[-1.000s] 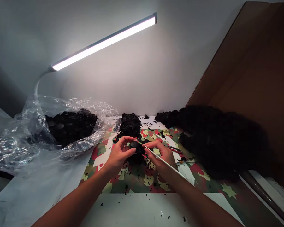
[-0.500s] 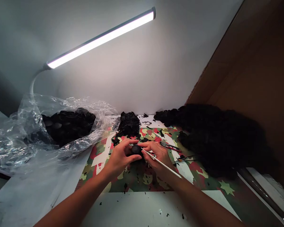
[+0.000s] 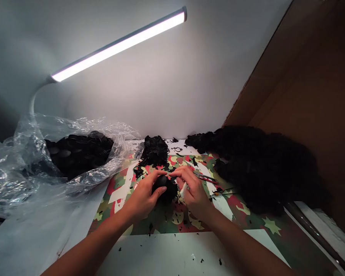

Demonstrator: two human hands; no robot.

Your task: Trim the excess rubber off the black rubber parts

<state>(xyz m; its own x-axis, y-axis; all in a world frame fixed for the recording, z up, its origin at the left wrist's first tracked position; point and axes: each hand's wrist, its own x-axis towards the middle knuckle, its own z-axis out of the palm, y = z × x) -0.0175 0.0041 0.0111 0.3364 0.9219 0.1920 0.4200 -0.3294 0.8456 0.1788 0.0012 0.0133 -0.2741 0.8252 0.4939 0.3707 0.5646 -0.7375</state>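
Observation:
Between the thumb and fingers of my left hand is a round black rubber-like disc, held over the middle of the mat. My right hand is closed around a slim white stick, which now shows only as a short, blurred length by the palm. The right index fingertip comes up close to the left fingertips at the far side of the disc; whether they touch I cannot tell. Dark scraps lie below and around both hands on the camouflage-patterned mat.
On the left a clear plastic bag holds many black discs. Black scraps form a small pile behind my hands and a large heap at right. Red-handled tweezers lie near the right hand. A lamp shines above; cardboard stands right.
The white stick has swung from lying along my right forearm to a short, blurred length by the palm. My left hand and the disc have shifted slightly left.

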